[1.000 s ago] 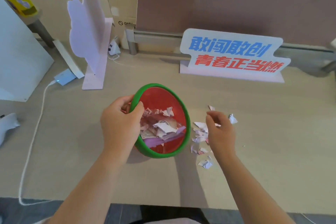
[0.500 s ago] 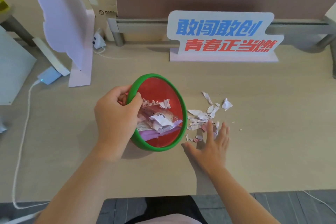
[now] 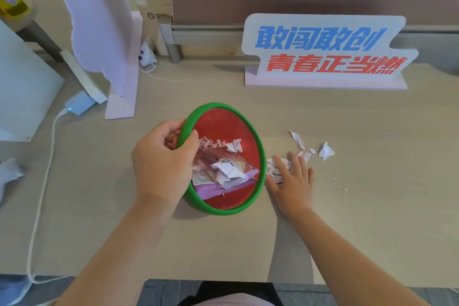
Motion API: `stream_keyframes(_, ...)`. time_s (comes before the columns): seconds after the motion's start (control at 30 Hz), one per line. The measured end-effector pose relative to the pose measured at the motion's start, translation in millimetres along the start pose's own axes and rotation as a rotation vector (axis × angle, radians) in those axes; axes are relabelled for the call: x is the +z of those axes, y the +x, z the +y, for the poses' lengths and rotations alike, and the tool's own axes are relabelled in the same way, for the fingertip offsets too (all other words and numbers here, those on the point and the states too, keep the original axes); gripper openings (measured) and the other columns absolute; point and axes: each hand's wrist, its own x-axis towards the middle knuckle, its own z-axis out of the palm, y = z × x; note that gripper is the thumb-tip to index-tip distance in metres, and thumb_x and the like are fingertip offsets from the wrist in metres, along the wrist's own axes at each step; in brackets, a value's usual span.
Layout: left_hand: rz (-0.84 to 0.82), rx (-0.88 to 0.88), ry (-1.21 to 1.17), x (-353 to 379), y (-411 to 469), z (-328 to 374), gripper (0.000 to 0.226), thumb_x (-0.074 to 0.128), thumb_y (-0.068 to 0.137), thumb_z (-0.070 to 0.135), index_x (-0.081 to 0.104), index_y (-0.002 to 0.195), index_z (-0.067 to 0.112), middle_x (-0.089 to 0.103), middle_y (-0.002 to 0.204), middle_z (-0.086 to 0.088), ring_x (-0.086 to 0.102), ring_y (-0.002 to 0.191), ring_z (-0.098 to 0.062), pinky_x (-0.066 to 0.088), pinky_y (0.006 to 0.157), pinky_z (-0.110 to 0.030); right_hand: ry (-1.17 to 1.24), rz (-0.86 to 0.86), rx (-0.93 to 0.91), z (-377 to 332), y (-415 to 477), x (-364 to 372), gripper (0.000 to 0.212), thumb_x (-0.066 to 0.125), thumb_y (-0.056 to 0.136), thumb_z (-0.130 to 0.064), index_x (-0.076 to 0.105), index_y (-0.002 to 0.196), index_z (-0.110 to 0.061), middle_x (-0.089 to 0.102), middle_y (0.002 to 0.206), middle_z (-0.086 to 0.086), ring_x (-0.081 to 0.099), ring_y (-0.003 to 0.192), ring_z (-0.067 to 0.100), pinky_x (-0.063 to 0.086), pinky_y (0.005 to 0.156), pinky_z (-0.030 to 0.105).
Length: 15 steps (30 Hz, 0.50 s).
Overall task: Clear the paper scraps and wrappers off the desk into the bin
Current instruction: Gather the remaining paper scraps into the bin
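A small red bin with a green rim (image 3: 255, 154) lies tilted on the desk, its mouth facing right and up. Wrappers and torn paper (image 3: 224, 169) fill its lower half. My left hand (image 3: 161, 164) grips the rim on its left side, thumb inside. My right hand (image 3: 291, 179) lies flat on the desk just right of the bin, fingers spread over a heap of paper scraps (image 3: 275, 169) that touches the rim. More loose scraps (image 3: 325, 150) lie further right.
A standing sign with blue and red characters (image 3: 323, 52) is at the back right. A white cut-out stand (image 3: 104, 40) is at the back left, with a blue charger (image 3: 79, 104) and white cable (image 3: 42, 194) beside it. The desk's front edge (image 3: 223, 278) is near my body.
My right hand has dropped from a raised pinch to flat on the desk and slid left, pushing scraps against the bin's rim. My left hand has kept its hold on the rim.
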Motion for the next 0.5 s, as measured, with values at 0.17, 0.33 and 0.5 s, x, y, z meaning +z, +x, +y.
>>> stream_keyframes(0.17, -0.008, -0.009, -0.024, 3.9, 2.6, 1.2, 0.021, 0.071, 0.079, 0.02, 0.065, 0.079, 0.04, 0.069, 0.072, 0.017, 0.065, 0.069, -0.003, 0.052, 0.062, -0.017, 0.115, 0.147, 0.016, 1.3, 6.8, 1.7, 0.039, 0.039, 0.081, -0.05, 0.061, 0.103, -0.027, 0.055, 0.119, 0.002, 0.047, 0.111, 0.028, 0.032, 0.096, 0.039)
stream_keyframes(0.33, -0.005, -0.03, -0.054, 6.2, 10.4, 1.1, 0.024, 0.072, 0.078, 0.019, 0.065, 0.076, 0.042, 0.068, 0.066, 0.023, 0.062, 0.062, 0.001, 0.049, 0.06, -0.012, 0.167, 0.237, -0.007, -0.4, 16.4, -1.2, 0.03, 0.044, 0.083, -0.032, 0.066, 0.085, -0.011, 0.064, 0.085, 0.011, 0.056, 0.076, 0.038, 0.046, 0.07, 0.04)
stream_keyframes(0.5, -0.021, -0.032, -0.087, 11.7, 14.8, 2.4, 0.028, 0.072, 0.078, 0.015, 0.063, 0.076, 0.041, 0.068, 0.064, 0.012, 0.06, 0.059, -0.001, 0.047, 0.055, -0.009, 0.136, 0.199, -0.04, 2.0, 27.7, -3.7, 0.041, 0.038, 0.088, -0.037, 0.061, 0.075, -0.007, 0.063, 0.067, 0.012, 0.056, 0.065, 0.036, 0.044, 0.057, 0.038)
